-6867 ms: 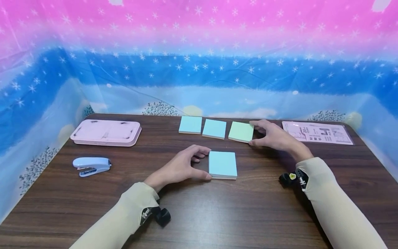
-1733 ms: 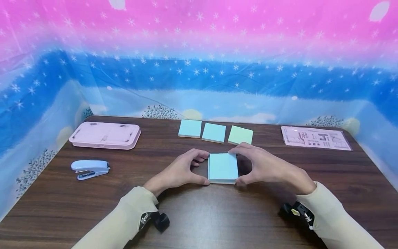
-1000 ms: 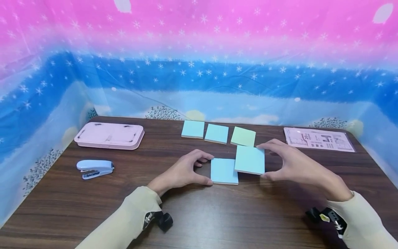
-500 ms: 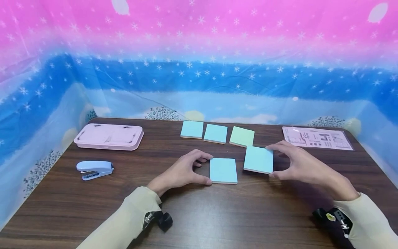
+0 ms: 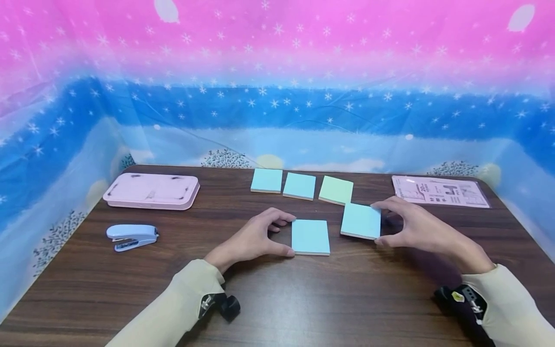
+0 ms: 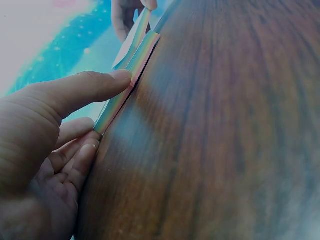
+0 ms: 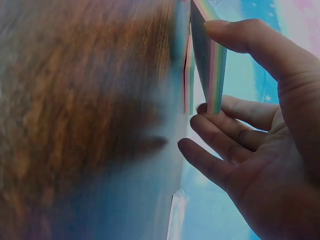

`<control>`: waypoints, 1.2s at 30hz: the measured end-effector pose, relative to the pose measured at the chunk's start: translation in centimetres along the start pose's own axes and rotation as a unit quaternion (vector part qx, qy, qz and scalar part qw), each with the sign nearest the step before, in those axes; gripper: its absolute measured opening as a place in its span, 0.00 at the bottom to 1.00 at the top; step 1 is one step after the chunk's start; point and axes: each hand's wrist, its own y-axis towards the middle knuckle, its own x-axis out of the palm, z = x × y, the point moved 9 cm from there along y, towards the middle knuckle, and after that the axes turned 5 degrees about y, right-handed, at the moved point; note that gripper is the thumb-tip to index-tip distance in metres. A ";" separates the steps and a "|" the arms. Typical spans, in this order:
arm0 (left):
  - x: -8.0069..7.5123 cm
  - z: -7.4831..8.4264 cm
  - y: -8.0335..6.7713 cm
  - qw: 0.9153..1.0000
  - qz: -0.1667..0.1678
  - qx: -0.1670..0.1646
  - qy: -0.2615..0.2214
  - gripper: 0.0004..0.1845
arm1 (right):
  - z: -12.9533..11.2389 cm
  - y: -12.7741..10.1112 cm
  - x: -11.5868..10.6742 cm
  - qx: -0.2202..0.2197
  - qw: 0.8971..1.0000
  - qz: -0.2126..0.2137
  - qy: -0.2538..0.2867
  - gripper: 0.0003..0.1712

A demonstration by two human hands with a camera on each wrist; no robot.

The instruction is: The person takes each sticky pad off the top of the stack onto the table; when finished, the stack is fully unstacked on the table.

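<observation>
The right hand (image 5: 416,229) is pinching a blue sticky-note pad (image 5: 361,221) between thumb and fingers at its right edge; in the right wrist view the pad (image 7: 209,65) is sitting tilted, its near edge off the wood, with the thumb on one edge and a fingertip on the opposite one. The left hand (image 5: 253,236) is curling around the left edge of a second blue pad (image 5: 310,236), which is lying flat on the table (image 5: 303,299); its thumb tip is pressing the near left corner while the fingers are touching the far left edge. The held pad is sitting just beside the flat one, at about 2 o'clock from it. At 12 o'clock from the flat pad, a row of three pads is lying along the far edge: two blue pads (image 5: 266,180) (image 5: 299,185) and one green pad (image 5: 336,190). Well out at 9 o'clock a blue stapler (image 5: 132,236) is resting, with a pink case (image 5: 151,191) at 10 o'clock. A printed sheet (image 5: 440,191) is lying at 2 o'clock, near the right corner.
</observation>
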 end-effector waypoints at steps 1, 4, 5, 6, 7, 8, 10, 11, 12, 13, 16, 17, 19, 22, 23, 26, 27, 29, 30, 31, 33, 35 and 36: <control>0.0 0.0 0.0 1.000 0.000 0.001 0.000 0.37 | 0.0 0.0 0.0 -0.001 1.000 0.000 0.002 0.47; 0.0 0.0 0.0 1.000 0.000 0.002 0.002 0.37 | 0.0 0.0 0.0 -0.002 1.000 -0.001 0.004 0.47; 0.0 0.0 0.0 1.000 0.000 0.002 0.002 0.37 | 0.0 0.1 0.0 -0.003 1.000 -0.001 0.003 0.47; 0.0 0.0 0.0 1.000 -0.001 0.002 0.001 0.37 | 0.1 0.1 0.0 -0.005 1.000 -0.001 0.002 0.47; 0.0 0.0 0.0 1.000 -0.001 0.001 0.001 0.37 | 0.1 0.2 0.1 -0.007 1.000 0.000 0.001 0.47; 0.0 0.0 0.0 1.000 -0.001 0.000 0.002 0.37 | 0.2 0.3 0.1 -0.009 1.000 0.001 0.000 0.46; 0.0 0.0 0.0 1.000 -0.001 0.000 0.002 0.37 | 0.2 0.3 0.1 -0.012 1.000 0.002 -0.003 0.46; 0.0 0.0 0.0 1.000 -0.001 -0.001 0.002 0.37 | 0.3 0.4 0.1 -0.013 1.000 0.002 -0.004 0.46; 0.0 -0.1 0.0 1.000 -0.001 -0.002 0.003 0.37 | 0.3 0.4 0.1 -0.013 1.000 0.003 -0.004 0.46; 0.0 -0.1 0.0 1.000 -0.001 -0.002 0.004 0.37 | 0.4 0.4 0.2 -0.012 1.000 0.002 -0.004 0.46; 0.1 -0.2 0.2 1.000 -0.002 -0.003 0.006 0.37 | 0.6 0.3 0.3 -0.004 1.000 0.000 -0.006 0.46; 0.1 -0.3 0.2 1.000 -0.002 -0.003 0.007 0.37 | 0.7 0.3 0.3 -0.002 1.000 -0.001 -0.007 0.46; 0.1 -0.3 0.2 1.000 -0.003 -0.004 0.008 0.37 | 0.8 0.3 0.4 0.001 1.000 -0.003 -0.008 0.46; 0.1 -0.3 0.2 1.000 -0.002 -0.004 0.008 0.37 | 0.9 0.4 0.5 0.002 1.000 -0.005 -0.013 0.47; 0.1 -0.3 0.2 1.000 -0.001 -0.004 0.007 0.37 | 0.8 0.4 0.5 0.001 1.000 -0.006 -0.014 0.47; 0.0 -0.3 0.2 1.000 0.000 -0.003 0.006 0.37 | 0.8 0.5 0.6 0.001 1.000 -0.008 -0.014 0.46; 0.0 -0.3 0.1 1.000 0.000 -0.004 0.005 0.37 | 0.8 0.5 0.6 0.001 1.000 -0.009 -0.014 0.46; 0.0 -0.3 0.1 1.000 0.000 -0.004 0.005 0.37 | 0.8 0.4 0.7 -0.002 1.000 -0.011 -0.014 0.46; 0.0 -0.3 0.1 1.000 -0.001 -0.004 0.005 0.37 | 0.7 0.4 0.8 -0.003 1.000 -0.012 -0.015 0.46; 0.0 -0.3 0.1 1.000 -0.001 -0.005 0.005 0.37 | 0.7 0.4 0.9 -0.005 1.000 -0.015 -0.016 0.46; 0.0 -0.2 0.1 1.000 -0.001 -0.005 0.006 0.37 | 0.5 0.4 1.0 -0.008 1.000 -0.019 -0.018 0.47; 0.1 -0.3 0.1 1.000 -0.003 -0.007 0.007 0.37 | 0.5 0.3 1.0 -0.008 1.000 -0.024 -0.019 0.47; 0.1 -0.2 0.2 1.000 -0.004 -0.008 0.007 0.37 | 0.5 0.3 1.1 -0.007 0.999 -0.026 -0.019 0.47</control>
